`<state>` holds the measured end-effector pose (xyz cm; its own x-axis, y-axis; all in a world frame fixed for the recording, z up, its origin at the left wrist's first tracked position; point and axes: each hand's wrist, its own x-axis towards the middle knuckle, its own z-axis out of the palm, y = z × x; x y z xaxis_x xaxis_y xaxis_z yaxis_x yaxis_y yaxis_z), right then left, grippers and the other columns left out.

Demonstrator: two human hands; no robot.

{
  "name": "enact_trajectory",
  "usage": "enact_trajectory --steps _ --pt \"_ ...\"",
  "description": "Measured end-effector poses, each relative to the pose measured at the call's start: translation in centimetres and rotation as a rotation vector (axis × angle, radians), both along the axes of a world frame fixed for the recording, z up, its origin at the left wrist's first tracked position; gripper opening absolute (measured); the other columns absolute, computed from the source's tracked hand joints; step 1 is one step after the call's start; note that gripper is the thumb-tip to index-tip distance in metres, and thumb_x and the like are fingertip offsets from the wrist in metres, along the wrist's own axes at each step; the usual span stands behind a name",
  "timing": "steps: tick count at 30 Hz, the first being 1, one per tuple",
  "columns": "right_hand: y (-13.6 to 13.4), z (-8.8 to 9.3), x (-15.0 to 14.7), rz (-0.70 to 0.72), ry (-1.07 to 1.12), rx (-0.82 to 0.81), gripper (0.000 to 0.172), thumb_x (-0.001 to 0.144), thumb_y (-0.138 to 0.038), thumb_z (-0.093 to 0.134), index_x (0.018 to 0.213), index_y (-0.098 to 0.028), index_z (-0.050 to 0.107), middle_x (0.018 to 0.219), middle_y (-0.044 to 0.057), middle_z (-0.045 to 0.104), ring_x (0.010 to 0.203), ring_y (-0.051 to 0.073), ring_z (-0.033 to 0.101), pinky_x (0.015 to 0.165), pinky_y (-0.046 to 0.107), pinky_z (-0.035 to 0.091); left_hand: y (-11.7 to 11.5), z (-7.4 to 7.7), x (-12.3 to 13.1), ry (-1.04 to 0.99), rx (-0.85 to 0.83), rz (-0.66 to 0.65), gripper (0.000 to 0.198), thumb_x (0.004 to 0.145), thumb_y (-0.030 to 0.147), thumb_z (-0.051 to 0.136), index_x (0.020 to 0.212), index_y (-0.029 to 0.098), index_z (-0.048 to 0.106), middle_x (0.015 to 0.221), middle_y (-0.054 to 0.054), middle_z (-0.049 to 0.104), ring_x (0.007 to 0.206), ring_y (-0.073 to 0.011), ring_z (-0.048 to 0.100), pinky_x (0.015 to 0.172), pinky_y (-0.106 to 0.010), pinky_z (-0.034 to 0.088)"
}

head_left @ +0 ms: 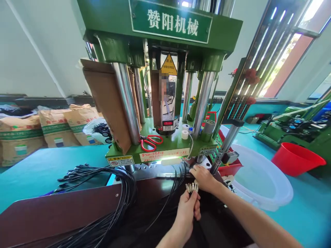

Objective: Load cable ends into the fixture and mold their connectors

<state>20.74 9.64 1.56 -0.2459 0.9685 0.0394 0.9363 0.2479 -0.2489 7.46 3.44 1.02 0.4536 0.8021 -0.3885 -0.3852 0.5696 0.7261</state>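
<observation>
Green press w/ sign (172, 21) reading "赞阳机械". A yellow warning triangle (169, 65) sits below it, its small print too blurred to read. Strip labels (165, 155) on the base plate edge are illegible too. L hand (187, 212) is fisted around a bunch of metal plug ends (191, 187), tips up, just in front of the press base. R hand (204, 178) is right above them, fingers curled, maybe pinching one; can't tell. Red scissors (151, 142) lie on the base plate. Black cables (113, 196) crowd the left side. A white basin (261, 184) sits close on the right, w/ bare teal table past it.
</observation>
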Motion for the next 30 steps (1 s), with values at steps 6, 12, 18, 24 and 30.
enact_trajectory --steps 6,12,18,24,30 --pt "-5.7 2.9 3.2 -0.051 0.044 -0.179 0.016 0.063 -0.01 0.042 0.073 -0.017 0.052 0.079 0.007 0.058 0.077 0.02 0.055 0.071 0.032 0.042 -0.9 0.1 0.1 0.029 0.03 -0.077 0.063 0.044 0.074 0.06 0.067 0.019 0.041 0.037 0.013 0.03 0.03 -0.0014 0.022 0.034 -0.019 0.017" --pt "-12.6 2.0 3.6 -0.448 0.706 -0.506 0.044 0.069 -0.021 0.037 0.112 -0.019 0.047 0.05 -0.008 0.045 0.029 0.007 0.033 0.028 0.017 0.023 -1.8 0.3 0.3 0.023 0.08 -0.111 0.059 0.052 0.071 0.058 0.075 0.02 0.038 0.042 0.013 0.032 0.034 -0.0014 0.022 0.034 -0.017 0.017" --pt "-13.6 -1.4 0.3 -0.595 1.492 -0.194 0.069 0.078 -0.051 0.05 0.133 -0.015 0.031 0.044 -0.01 0.039 0.026 0.002 0.023 0.024 0.013 0.016 -2.4 0.2 1.0 0.115 0.074 -0.272 0.053 0.053 0.062 0.065 0.07 0.022 0.035 0.037 0.015 0.025 0.031 -0.0009 0.015 0.032 -0.017 0.013" --pt "-13.1 -2.1 -0.4 -0.579 1.563 -0.132 0.062 0.082 -0.052 0.047 0.131 -0.016 0.037 0.042 -0.009 0.041 0.025 0.002 0.027 0.024 0.012 0.02 -2.7 0.2 1.4 0.179 0.083 -0.242 0.049 0.054 0.058 0.065 0.069 0.021 0.038 0.036 0.015 0.024 0.03 -0.0011 0.015 0.031 -0.017 0.012" --pt "-13.5 -2.0 -0.6 -0.613 1.492 -0.121 0.068 0.074 -0.058 0.054 0.127 -0.015 0.045 0.041 -0.006 0.045 0.026 0.003 0.03 0.025 0.012 0.019 -2.8 0.1 1.4 0.19 0.079 -0.238 0.045 0.057 0.055 0.065 0.069 0.02 0.039 0.036 0.014 0.026 0.03 -0.0009 0.016 0.03 -0.016 0.012"
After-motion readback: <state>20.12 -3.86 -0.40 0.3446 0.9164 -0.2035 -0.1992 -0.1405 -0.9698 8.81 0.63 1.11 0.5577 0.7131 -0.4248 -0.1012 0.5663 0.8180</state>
